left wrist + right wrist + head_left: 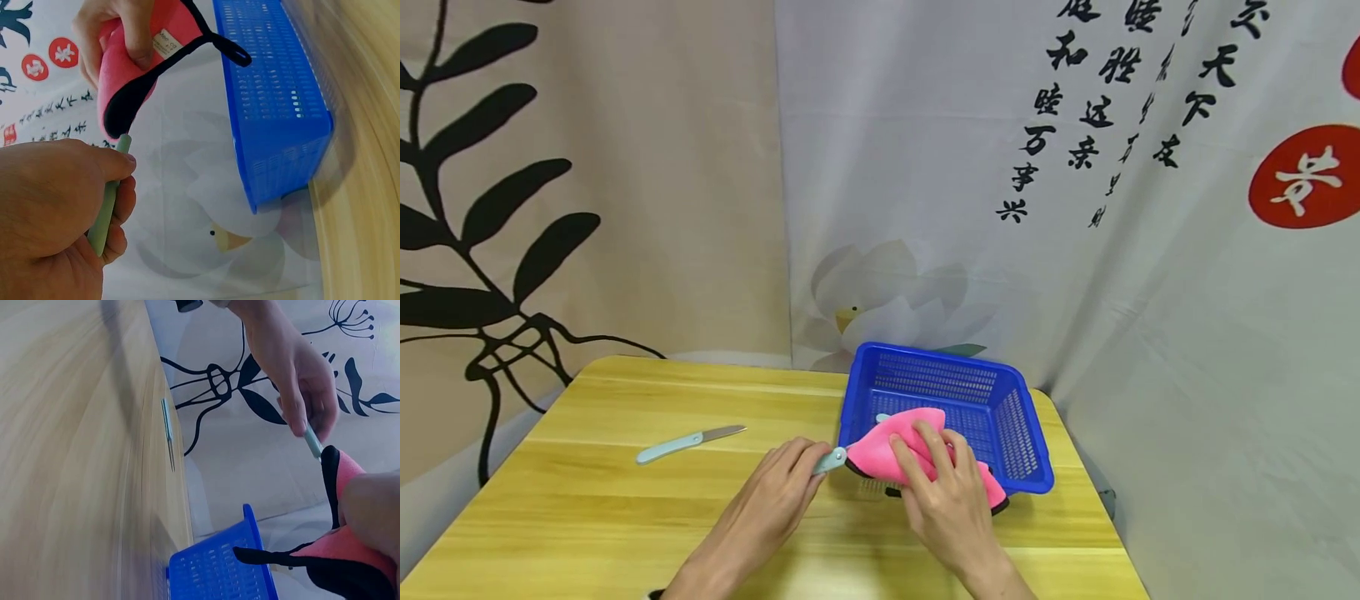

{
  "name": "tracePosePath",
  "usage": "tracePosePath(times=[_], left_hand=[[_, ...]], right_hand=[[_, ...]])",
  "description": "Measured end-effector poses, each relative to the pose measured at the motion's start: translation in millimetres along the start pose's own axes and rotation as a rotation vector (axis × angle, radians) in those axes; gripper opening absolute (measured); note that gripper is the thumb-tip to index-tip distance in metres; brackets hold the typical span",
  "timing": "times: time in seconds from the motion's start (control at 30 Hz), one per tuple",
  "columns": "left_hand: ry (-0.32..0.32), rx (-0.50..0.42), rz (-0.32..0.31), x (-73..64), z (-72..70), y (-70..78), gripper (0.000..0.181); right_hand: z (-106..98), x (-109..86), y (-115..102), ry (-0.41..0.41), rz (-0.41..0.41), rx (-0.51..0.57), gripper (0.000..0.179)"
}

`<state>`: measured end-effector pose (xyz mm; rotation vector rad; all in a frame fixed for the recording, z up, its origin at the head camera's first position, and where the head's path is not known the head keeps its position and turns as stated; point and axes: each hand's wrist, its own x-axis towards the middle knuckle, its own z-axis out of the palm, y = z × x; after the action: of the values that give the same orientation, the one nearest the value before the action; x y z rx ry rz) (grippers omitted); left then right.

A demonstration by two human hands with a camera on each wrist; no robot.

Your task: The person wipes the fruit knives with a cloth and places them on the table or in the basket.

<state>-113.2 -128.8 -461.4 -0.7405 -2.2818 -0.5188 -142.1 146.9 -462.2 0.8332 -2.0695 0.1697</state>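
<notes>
My left hand (771, 492) grips a knife by its pale green handle (106, 215), above the table in front of the basket. A pink cloth (876, 450) with black edging is folded over the blade, which is almost wholly hidden. With fingers and thumb, my right hand (951, 496) pinches the cloth from outside. A black hanging loop (232, 51) and a small label (166, 44) show on the cloth in the left wrist view. To the left, a second knife (676, 447) with a pale green handle lies on the table, its blade pointing right.
A blue plastic basket (1039, 454) with perforated sides stands at the table's back right, just behind the cloth. Inside it, a small pale green end (882, 417) peeks out past the cloth. Printed curtains (925, 167) hang behind the wooden table (587, 517).
</notes>
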Motion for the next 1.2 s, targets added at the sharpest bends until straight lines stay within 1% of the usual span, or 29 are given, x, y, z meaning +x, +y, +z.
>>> tracePosePath(times=[0.1,0.3,0.43,0.53,0.63,0.77,0.87,1.03,1.2], left_hand=[[-0.015,-0.01,-0.018,-2.0,-3.4,-0.5,0.034],[-0.053,-0.037,-0.094,-6.9,-8.7,-1.5,0.036],[-0.049,-0.037,-0.119,-8.3,-10.3,-3.2,0.037],[-0.037,-0.038,-0.125,-8.1,-10.4,-4.6,0.036],[-0.018,-0.036,-0.112,-6.8,-9.6,-5.6,0.036],[0.007,-0.027,-0.072,-3.6,-6.8,-5.6,0.039],[0.013,-0.03,-0.046,-1.1,-4.0,-4.3,0.04],[0.016,-0.04,-0.014,3.1,-0.4,-1.2,0.041],[0.022,-0.025,0.009,5.6,0.8,0.6,0.04]], right_hand=[[0,-1.7,6,0.005,0.006,-0.003,0.05],[-2,-5.4,20,0.003,0.043,-0.005,0.05],[-5,-7.1,25,0.006,0.075,-0.005,0.05],[-7,-7.3,24,0.013,0.073,0.005,0.047],[-7,-5.4,18,0.041,0.037,0.021,0.045],[-5,-0.9,5,0.092,-0.04,0.04,0.044],[-4,2.0,-4,0.104,-0.088,0.051,0.044],[-4,4.5,-15,0.072,-0.124,0.06,0.043],[-3,5.9,-20,0.032,-0.129,0.054,0.043]])
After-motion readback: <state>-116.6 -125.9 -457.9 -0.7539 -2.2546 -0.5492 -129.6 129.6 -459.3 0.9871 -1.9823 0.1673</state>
